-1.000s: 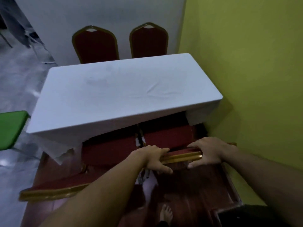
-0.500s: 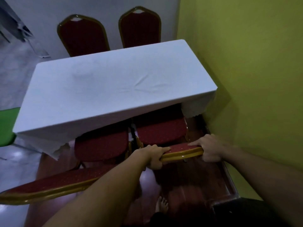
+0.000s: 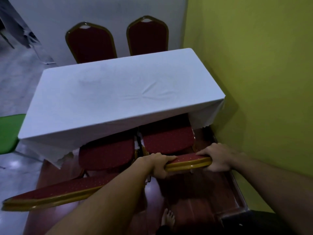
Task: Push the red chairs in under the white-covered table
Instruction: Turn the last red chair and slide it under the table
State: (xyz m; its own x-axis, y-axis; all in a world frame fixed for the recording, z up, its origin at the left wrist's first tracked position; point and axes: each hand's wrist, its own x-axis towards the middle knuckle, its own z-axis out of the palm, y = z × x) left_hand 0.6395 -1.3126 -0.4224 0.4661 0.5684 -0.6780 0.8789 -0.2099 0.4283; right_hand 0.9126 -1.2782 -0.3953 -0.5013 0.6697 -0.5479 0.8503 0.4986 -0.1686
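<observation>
A table with a white cloth (image 3: 118,97) fills the middle of the view. On its near side stand two red chairs with gold frames. The right chair (image 3: 167,139) has its seat partly under the table edge. My left hand (image 3: 159,164) grips the left end of that chair's backrest top rail, and my right hand (image 3: 218,157) grips the right end. The left near chair (image 3: 106,153) has its seat partly under the cloth, its backrest (image 3: 55,192) reaching toward the lower left. Two more red chairs (image 3: 91,43) (image 3: 148,37) stand at the far side.
A yellow-green wall (image 3: 254,82) runs close along the right of the table and chair. A green seat (image 3: 8,133) shows at the left edge. The floor near me is dark red wood, and my bare foot (image 3: 167,217) is below the chair.
The near chairs' seats now show further out from under the cloth than a second ago, and the view has shifted. Both hands keep their grip on the right chair's top rail.
</observation>
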